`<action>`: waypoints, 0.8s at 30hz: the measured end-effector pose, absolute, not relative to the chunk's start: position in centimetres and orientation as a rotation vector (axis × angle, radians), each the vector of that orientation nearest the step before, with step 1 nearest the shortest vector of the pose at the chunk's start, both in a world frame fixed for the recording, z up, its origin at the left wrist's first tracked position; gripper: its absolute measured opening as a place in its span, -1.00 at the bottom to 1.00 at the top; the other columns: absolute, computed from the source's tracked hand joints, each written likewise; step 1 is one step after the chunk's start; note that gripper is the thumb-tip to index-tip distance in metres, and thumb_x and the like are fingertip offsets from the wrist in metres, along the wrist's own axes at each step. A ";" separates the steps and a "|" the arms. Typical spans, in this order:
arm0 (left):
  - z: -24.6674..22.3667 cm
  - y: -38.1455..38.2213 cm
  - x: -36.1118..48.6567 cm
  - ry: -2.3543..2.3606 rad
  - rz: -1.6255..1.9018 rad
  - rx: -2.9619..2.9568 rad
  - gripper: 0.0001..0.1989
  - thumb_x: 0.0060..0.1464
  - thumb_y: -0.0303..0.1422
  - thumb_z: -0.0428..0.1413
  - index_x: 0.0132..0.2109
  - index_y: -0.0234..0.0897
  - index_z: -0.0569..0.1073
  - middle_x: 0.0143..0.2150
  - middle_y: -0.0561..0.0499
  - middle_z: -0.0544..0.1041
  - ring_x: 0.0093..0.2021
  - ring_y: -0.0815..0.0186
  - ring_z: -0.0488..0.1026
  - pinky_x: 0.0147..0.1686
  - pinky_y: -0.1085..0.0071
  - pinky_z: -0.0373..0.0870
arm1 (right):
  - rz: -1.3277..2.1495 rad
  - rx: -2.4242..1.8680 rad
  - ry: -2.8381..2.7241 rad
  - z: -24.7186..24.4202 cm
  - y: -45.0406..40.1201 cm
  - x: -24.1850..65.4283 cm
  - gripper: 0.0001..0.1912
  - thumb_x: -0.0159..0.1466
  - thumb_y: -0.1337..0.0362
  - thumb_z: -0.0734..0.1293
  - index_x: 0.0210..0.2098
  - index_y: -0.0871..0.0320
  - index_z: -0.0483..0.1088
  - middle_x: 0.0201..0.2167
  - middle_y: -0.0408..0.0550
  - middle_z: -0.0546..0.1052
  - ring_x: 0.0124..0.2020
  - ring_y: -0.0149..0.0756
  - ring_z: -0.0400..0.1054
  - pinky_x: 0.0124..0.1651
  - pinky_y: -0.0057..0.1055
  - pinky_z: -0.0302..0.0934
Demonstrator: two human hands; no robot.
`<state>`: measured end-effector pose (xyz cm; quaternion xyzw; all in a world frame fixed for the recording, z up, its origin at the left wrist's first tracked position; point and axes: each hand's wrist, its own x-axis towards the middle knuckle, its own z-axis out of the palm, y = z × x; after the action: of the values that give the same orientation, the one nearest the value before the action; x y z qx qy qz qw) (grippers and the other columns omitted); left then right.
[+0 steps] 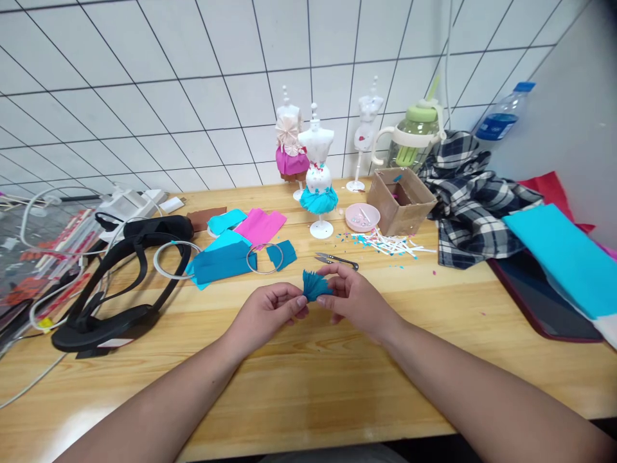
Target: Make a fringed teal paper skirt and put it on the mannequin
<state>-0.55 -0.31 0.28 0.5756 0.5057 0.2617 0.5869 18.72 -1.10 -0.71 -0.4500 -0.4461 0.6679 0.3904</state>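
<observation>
far l of the front mannequin point(315, 145), on the desk point(299, 399): wht power strip point(126, 204), then blk headset point(120, 329). nearer it, same side: wht ring point(155, 262), brown sheet point(209, 217), teal sheet point(222, 260) lying partly over lt-blue paper, pink sheet point(261, 225), thin ring point(247, 260) by the teal sheet's r end, small teal scrap point(285, 255).

on mannequin's near side, a bit l: left hand point(272, 312), thumb + fingers pinched on the l end of the pleated teal paper point(314, 286). behind mannequin, slightly l: 2nd mannequin point(292, 157) w/ magenta skirt. pleated teal paper is directly on front mannequin's near side, held btwn both hands, folds fanned up.

front mannequin itself wears a lt-blue skirt. just r on its near side: snips point(337, 260), then right hand point(359, 302), thumb + fingertips clamped on the paper's r end.

r of mannequin: pink dish point(354, 223), bare 3rd mannequin point(369, 106) further back, paper strips point(388, 243), cardboard box point(402, 215), green-lidded jug point(419, 116). far r: plaid cloth point(475, 193), bottle point(501, 122) behind, lt-blue sheet point(554, 254) over a dk tablet-like slab point(544, 315).
</observation>
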 end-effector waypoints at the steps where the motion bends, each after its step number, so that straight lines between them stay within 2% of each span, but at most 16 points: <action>1: 0.3 -0.3 -0.5 1.176 0.611 1.340 -0.65 0.01 -0.06 0.22 -0.37 -0.30 0.50 -0.45 -0.01 0.56 -0.47 0.36 0.43 -0.44 0.47 0.34 | 1.682 -1.135 -1.166 -0.7 -1.1 18.8 -0.55 0.06 0.33 0.42 -0.06 0.07 0.30 -0.34 -0.15 0.44 -0.33 -0.34 0.36 -0.54 -0.53 0.34; 4: 0.4 -0.2 -0.6 1.169 0.625 1.337 -0.66 0.03 -0.07 0.21 -0.39 -0.30 0.50 -0.47 0.01 0.55 -0.48 0.38 0.41 -0.44 0.48 0.32 | 1.539 -1.151 -1.327 -0.4 -0.5 19.9 -0.54 0.09 0.25 0.42 -0.02 0.07 0.30 -0.25 -0.10 0.44 -0.29 -0.31 0.37 -0.52 -0.48 0.32; 6: 0.4 -0.1 -0.8 1.166 0.645 1.337 -0.66 0.03 -0.07 0.21 -0.40 -0.29 0.49 -0.49 0.03 0.54 -0.49 0.38 0.40 -0.44 0.49 0.32 | 1.249 -1.243 -1.489 -0.2 0.3 21.2 -0.63 0.18 0.19 0.37 -0.04 0.10 0.34 -0.27 -0.08 0.46 -0.33 -0.31 0.36 -0.45 -0.41 0.31; 8: 0.3 0.1 -1.1 1.155 0.658 1.335 -0.66 0.03 -0.07 0.21 -0.42 -0.29 0.48 -0.50 0.04 0.52 -0.49 0.38 0.40 -0.43 0.48 0.32 | 0.749 -1.377 -1.704 -0.5 1.4 22.6 -0.80 0.26 0.25 0.30 -0.13 0.13 0.43 -0.30 -0.04 0.49 -0.27 -0.26 0.35 -0.24 -0.30 0.31; 10: 0.2 0.3 -1.3 1.135 0.645 1.337 -0.65 0.01 -0.06 0.22 -0.42 -0.29 0.48 -0.51 0.04 0.52 -0.50 0.37 0.40 -0.42 0.47 0.32 | 0.384 -1.461 -1.963 -1.2 2.4 23.5 -0.81 0.29 0.24 0.30 -0.15 0.13 0.47 -0.19 0.05 0.51 -0.09 -0.12 0.33 -0.04 -0.16 0.24; 11: 0.1 0.3 -1.3 1.124 0.629 1.344 -0.65 0.01 -0.06 0.22 -0.41 -0.29 0.48 -0.51 0.04 0.52 -0.50 0.37 0.40 -0.42 0.47 0.33 | 0.317 -1.490 -2.067 -1.6 2.7 23.7 -0.80 0.29 0.23 0.30 -0.14 0.13 0.48 -0.18 0.07 0.52 -0.06 -0.09 0.32 -0.01 -0.15 0.21; 15: -0.3 0.5 -1.4 1.096 0.591 1.376 -0.65 0.02 -0.06 0.21 -0.41 -0.30 0.48 -0.50 0.04 0.51 -0.49 0.37 0.39 -0.42 0.46 0.32 | 0.266 -1.662 -2.197 -2.9 3.1 23.3 -0.90 0.23 0.33 0.35 -0.23 0.15 0.46 -0.24 0.05 0.51 -0.11 -0.10 0.33 -0.06 -0.23 0.19; 20: -0.4 0.8 -1.6 1.091 0.586 1.354 -0.62 0.06 -0.04 0.17 -0.41 -0.31 0.46 -0.52 0.06 0.48 -0.49 0.39 0.36 -0.42 0.48 0.29 | 0.600 -1.791 -2.161 -2.8 2.7 23.6 -0.83 0.18 0.40 0.32 -0.22 0.14 0.42 -0.28 -0.03 0.53 -0.23 -0.21 0.38 -0.20 -0.35 0.17; 22: -0.5 1.0 -1.7 1.098 0.591 1.336 -0.61 0.08 -0.03 0.15 -0.39 -0.32 0.46 -0.54 0.08 0.46 -0.50 0.40 0.35 -0.43 0.49 0.28 | 0.558 -1.771 -2.192 -2.4 2.7 24.0 -0.90 0.22 0.40 0.26 -0.28 0.15 0.40 -0.26 0.03 0.52 -0.21 -0.19 0.38 -0.19 -0.34 0.16; 24: -0.8 1.1 -1.8 1.113 0.609 1.322 -0.61 0.10 -0.03 0.14 -0.36 -0.32 0.46 -0.55 0.09 0.45 -0.51 0.41 0.35 -0.44 0.50 0.27 | 0.412 -1.739 -2.090 -1.8 2.3 24.1 -0.88 0.26 0.39 0.20 -0.23 0.18 0.34 -0.17 0.12 0.50 -0.16 -0.15 0.38 -0.18 -0.32 0.17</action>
<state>-1.78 1.12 -0.76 0.5724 0.4819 0.2635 0.6089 24.10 2.33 -1.78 -0.6202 -0.7456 0.1468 0.1945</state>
